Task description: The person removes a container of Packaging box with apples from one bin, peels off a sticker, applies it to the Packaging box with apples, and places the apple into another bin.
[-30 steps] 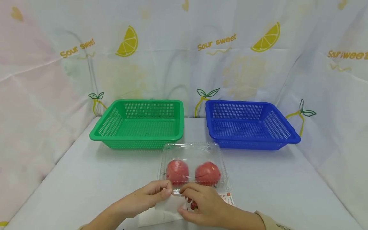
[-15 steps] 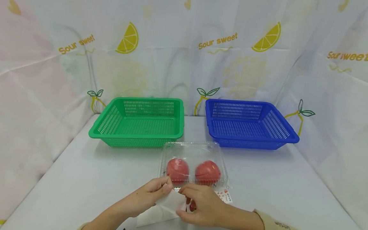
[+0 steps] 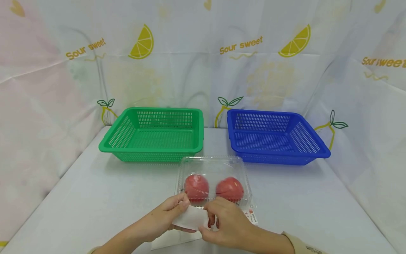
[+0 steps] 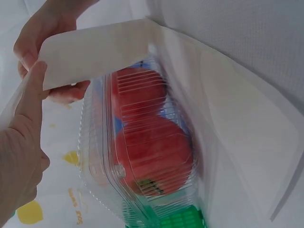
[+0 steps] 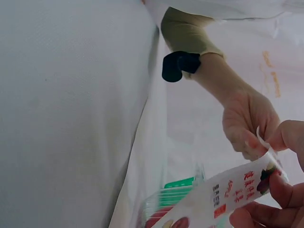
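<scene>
My left hand (image 3: 163, 217) pinches a corner of a printed label (image 5: 237, 190), whose plain white back (image 3: 190, 218) faces up between the hands. My right hand (image 3: 226, 222) holds the label's other side with its thumb and curled fingers. Red lettering, a barcode and fruit pictures show on its printed face in the right wrist view. From the hands the label slopes down to a white sheet (image 4: 247, 104) on the table. Just beyond stands a closed clear plastic clamshell box (image 3: 215, 165) with two red apples (image 3: 196, 187) inside.
Behind the box, a green basket (image 3: 152, 150) stands left and a blue basket (image 3: 282, 155) right, both touching or very near the box's far side. A white table (image 3: 79, 197) lies beneath. Printed cloth (image 3: 177, 70) hangs behind and at the sides.
The label's white back has tilted up between my hands, and my left fingers now show beneath it. My right hand has shifted slightly right. Box and baskets have stayed put.
</scene>
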Motion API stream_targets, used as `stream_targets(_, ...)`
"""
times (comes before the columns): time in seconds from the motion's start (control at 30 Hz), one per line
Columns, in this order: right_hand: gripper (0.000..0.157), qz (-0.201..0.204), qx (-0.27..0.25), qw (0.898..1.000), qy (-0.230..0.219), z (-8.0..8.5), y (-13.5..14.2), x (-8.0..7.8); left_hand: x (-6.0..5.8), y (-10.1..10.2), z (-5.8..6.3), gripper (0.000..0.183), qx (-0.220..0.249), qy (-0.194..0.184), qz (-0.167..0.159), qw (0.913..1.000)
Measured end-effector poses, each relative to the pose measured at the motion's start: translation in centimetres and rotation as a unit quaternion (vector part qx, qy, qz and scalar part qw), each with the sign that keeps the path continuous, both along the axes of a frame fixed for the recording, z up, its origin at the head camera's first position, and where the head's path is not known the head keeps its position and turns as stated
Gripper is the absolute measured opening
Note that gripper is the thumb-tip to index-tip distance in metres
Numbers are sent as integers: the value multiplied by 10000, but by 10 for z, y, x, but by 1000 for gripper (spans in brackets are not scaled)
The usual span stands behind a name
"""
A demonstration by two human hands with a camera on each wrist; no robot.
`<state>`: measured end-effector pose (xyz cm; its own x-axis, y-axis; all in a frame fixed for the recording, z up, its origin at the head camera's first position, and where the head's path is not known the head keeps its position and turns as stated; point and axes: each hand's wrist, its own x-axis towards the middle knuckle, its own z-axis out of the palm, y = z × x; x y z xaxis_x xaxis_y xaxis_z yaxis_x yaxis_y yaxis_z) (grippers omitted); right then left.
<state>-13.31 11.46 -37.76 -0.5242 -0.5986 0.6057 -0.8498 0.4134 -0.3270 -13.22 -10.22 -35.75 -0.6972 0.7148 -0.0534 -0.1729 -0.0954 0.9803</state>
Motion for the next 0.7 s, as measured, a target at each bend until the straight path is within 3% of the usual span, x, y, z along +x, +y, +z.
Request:
stream_targets(0.1,38,-99,-82,9995,281,1,1,0,0,-1,-1,36,0,-57,15,10000)
stream_targets(0.23,35,21,-111,9990,431,2,2,1,0,-1,-1,41,62,-101,1,9999)
stream_targets(0.7,24,382,20,9988,305,5,2,0,0,-3,-2,41,123,-62,-13,9999)
